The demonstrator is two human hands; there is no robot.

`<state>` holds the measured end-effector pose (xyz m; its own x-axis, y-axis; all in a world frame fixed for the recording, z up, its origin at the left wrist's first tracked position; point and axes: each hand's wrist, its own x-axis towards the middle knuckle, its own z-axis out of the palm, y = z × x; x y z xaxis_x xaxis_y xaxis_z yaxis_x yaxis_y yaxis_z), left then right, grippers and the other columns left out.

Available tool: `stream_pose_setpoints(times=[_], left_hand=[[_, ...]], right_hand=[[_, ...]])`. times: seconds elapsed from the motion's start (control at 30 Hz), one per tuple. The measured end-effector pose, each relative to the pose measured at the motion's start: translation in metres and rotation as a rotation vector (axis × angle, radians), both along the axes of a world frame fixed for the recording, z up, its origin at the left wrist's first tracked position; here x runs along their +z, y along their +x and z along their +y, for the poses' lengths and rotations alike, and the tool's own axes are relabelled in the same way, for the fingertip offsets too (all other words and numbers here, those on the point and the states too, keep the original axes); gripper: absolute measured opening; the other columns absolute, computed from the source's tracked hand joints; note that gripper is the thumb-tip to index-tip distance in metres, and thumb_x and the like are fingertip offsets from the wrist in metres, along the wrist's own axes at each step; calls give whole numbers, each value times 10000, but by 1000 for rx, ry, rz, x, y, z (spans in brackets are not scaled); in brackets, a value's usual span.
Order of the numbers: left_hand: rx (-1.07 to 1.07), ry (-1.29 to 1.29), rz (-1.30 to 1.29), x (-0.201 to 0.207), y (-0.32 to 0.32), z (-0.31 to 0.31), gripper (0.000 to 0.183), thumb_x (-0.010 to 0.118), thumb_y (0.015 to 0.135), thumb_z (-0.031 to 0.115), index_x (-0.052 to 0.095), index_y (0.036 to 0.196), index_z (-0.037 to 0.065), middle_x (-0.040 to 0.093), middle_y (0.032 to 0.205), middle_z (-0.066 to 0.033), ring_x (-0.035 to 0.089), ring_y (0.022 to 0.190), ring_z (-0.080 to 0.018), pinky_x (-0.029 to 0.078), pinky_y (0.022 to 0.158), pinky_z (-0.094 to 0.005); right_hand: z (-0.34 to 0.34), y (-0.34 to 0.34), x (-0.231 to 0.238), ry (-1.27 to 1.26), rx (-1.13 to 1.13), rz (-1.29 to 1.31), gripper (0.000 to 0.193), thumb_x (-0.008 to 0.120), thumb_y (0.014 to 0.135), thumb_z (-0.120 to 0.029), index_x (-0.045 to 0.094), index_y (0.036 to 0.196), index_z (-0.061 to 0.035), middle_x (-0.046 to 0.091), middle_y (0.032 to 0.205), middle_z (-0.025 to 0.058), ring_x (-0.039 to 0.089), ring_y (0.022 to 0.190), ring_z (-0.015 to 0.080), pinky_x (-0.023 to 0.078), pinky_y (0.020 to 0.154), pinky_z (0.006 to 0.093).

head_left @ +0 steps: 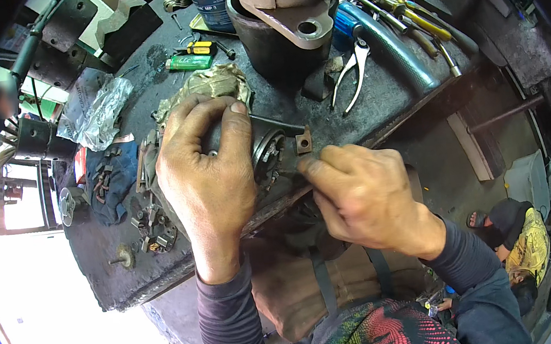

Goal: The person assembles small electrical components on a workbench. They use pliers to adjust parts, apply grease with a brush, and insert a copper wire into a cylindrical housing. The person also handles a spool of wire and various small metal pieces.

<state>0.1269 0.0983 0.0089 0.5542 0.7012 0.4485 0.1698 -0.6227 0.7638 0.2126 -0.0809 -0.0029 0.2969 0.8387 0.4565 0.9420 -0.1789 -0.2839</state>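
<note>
My left hand [209, 152] is closed over a dark round metal part [259, 138], which has a ringed end facing right and lies on the workbench. A thin dark rod [280, 122] runs from behind that part toward the right. At the rod's end sits a small brownish metal block with a hole [303, 143]. My right hand [366, 195] is closed, its thumb and forefinger pinched together at the block's lower edge. Its other fingers are curled in, so whatever they hold is hidden. A crumpled, stained rag [224, 82] lies just beyond my left hand.
Behind stands a black bucket [276, 56] with a large metal casting [294, 7] on it. White-handled pliers [353, 75], a hammer handle [397, 49], a green lighter [189, 62] and small metal pieces [152, 223] lie around. Another person [524, 239] is at lower right.
</note>
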Motion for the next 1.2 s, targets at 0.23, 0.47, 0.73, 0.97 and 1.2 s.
stream_pose_setpoints(times=[0.23, 0.47, 0.73, 0.97, 1.2], left_hand=[[20, 47, 79, 9, 4, -3, 231, 754, 923, 203, 798, 991, -13, 759, 1099, -186, 735, 1034, -360, 548, 944, -410], [108, 111, 213, 18, 6, -8, 294, 719, 935, 266, 813, 996, -6, 755, 1116, -211, 723, 1034, -418, 551, 936, -453], [95, 128, 178, 16, 7, -5, 311, 713, 936, 283, 817, 1022, 2, 754, 1127, -221, 721, 1050, -428, 551, 948, -467], [88, 108, 185, 16, 7, -6, 317, 711, 939, 289, 819, 1024, 2, 751, 1129, -232, 722, 1055, -428, 552, 954, -467], [107, 127, 188, 15, 7, -6, 321, 710, 931, 285, 817, 1024, -3, 753, 1128, -229, 722, 1054, -433, 555, 949, -474]], right_hand=[[-3, 4, 10, -17, 33, -28, 218, 747, 812, -170, 718, 988, -45, 603, 852, 37, 647, 776, 229, 540, 587, 352], [3, -1, -1, 165, 26, 79, 247, 805, 803, -106, 710, 1025, -50, 607, 858, 55, 639, 751, 251, 526, 600, 368], [4, -1, -5, 139, 56, 58, 222, 794, 815, -101, 709, 1013, -49, 600, 834, 73, 647, 711, 269, 514, 579, 400], [6, 3, 1, 84, -29, 55, 229, 787, 780, -124, 702, 984, -63, 580, 819, 68, 638, 712, 267, 512, 568, 402], [5, 2, 7, 58, -90, 24, 268, 801, 756, -138, 711, 997, -62, 608, 846, 54, 653, 740, 243, 520, 592, 388]])
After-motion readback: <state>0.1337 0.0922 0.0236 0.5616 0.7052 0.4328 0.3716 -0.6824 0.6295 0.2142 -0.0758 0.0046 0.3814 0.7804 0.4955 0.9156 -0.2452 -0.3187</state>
